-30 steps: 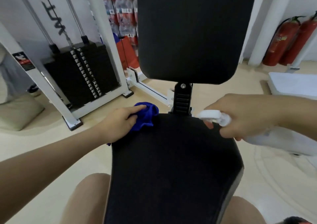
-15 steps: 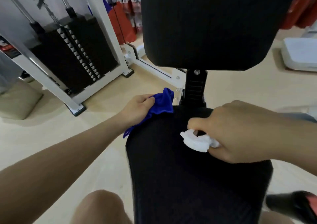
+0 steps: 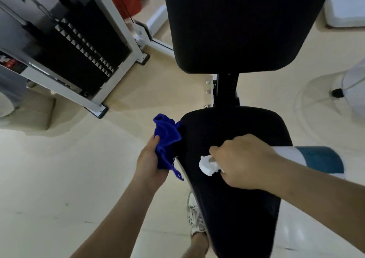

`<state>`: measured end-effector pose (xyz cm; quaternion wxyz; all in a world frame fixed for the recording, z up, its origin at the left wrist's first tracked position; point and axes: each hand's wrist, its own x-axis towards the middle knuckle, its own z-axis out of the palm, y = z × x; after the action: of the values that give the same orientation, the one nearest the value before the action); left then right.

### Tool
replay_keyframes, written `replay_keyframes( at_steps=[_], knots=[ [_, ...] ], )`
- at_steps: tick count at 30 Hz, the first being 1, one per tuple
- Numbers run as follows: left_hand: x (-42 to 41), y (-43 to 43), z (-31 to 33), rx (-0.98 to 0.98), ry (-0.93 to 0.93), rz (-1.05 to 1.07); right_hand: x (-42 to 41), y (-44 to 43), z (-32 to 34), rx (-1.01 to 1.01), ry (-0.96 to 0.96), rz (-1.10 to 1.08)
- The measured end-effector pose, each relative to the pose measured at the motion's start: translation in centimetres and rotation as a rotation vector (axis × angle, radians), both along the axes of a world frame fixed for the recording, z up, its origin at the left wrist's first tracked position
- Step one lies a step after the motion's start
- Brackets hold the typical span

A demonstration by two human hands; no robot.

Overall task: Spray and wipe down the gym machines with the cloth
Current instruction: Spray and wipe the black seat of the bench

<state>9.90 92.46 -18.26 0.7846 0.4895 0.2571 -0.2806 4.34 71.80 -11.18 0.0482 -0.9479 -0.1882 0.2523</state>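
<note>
Spraying looks like the step in hand: my right grip (image 3: 245, 163) is curled round the spray bottle (image 3: 316, 159), nozzle low over the seat pad (image 3: 237, 127). My left grip (image 3: 152, 163) pinches the blue cloth (image 3: 166, 137), bunched at the pad's left edge. Next I'd wipe across. The frame sticker (image 3: 11, 63) is too blurred to read.

The cloth (image 3: 166, 137) is bright blue. The seat (image 3: 237, 208) and the back pad (image 3: 237, 20) at twelve o'clock are black. The spray bottle (image 3: 308, 159) — white, with a blue-green band. At ten o'clock, black weights (image 3: 79, 46), white frame (image 3: 116, 20).
</note>
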Motion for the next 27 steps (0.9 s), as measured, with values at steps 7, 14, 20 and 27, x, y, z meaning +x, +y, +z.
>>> replay_keyframes(
  at_steps=[7,14,20,27],
  knots=[
    [1.0,-3.7,-0.5,0.737,-0.482,-0.586,1.2,0.1,-0.5,0.043,-0.038,-0.293],
    [3.1,-13.4,-2.7,1.175,-1.108,-1.285,-0.2,-6.3,-1.7,0.012,-0.033,-0.681],
    [0.0,-18.1,-2.2,0.922,-1.353,-1.435,-1.8,-9.6,-2.0,-0.009,0.033,-1.000],
    [4.9,-6.6,-2.0,1.151,-0.926,-1.117,-2.8,-9.6,-1.3,0.025,0.044,-1.013]
  ],
)
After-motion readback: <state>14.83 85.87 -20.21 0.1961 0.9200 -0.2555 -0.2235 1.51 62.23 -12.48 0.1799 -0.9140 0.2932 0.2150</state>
